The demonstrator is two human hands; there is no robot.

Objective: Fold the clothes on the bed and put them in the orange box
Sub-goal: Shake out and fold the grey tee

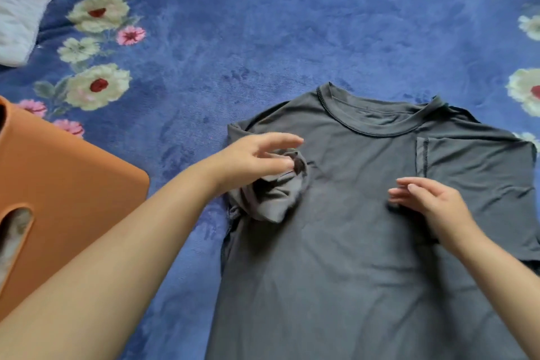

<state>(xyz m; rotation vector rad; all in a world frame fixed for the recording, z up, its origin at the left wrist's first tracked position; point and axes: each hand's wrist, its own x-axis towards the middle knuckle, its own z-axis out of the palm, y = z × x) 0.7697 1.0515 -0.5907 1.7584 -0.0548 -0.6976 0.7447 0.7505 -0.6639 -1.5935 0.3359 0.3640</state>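
Observation:
A grey T-shirt lies face up on the bed with its collar pointing away from me and a chest pocket on the right. Its left sleeve is bunched and folded inward over the chest. My left hand pinches this bunched sleeve between thumb and lower fingers, while the index finger sticks out straight. My right hand hovers over or lightly touches the chest just below the pocket, fingers straight and spread. The orange box stands at the left edge, apart from the shirt, and its inside is hidden.
The bed is covered by a blue blanket with a flower pattern along both sides. A white patterned pillow or quilt lies at the top left. The box has an oval handle hole in its near wall.

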